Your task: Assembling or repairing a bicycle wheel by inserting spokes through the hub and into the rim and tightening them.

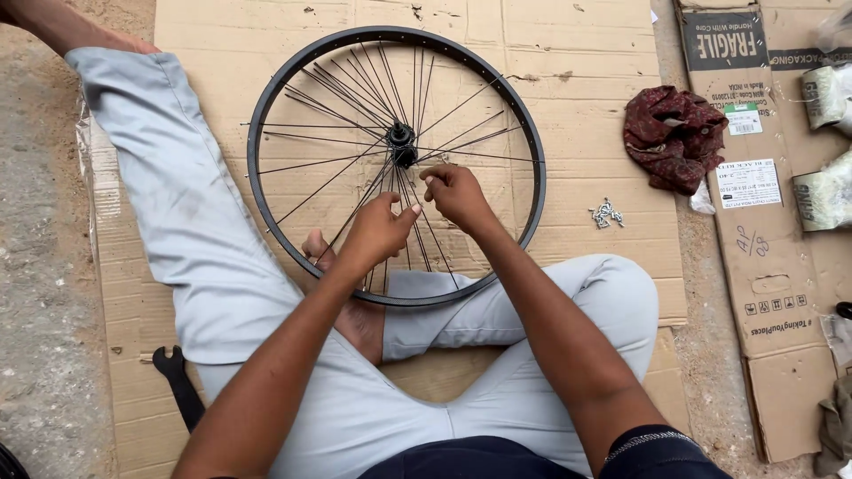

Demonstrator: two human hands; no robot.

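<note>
A black bicycle wheel rim (266,106) with thin spokes and a small hub (401,140) lies flat on cardboard, its near edge resting over my folded leg. My left hand (377,232) is inside the rim just below the hub, fingers pinched around a spoke (355,211). My right hand (457,195) is beside it, closer to the hub, fingers curled on another spoke near its hub end. Several spokes hang loose and uneven across the wheel.
A flattened cardboard sheet (586,106) covers the sandy ground. A small heap of metal nipples (605,214) lies right of the rim. A dark red rag (674,137) sits farther right, near a long cardboard box (754,222). A black wrench (177,381) lies by my left thigh.
</note>
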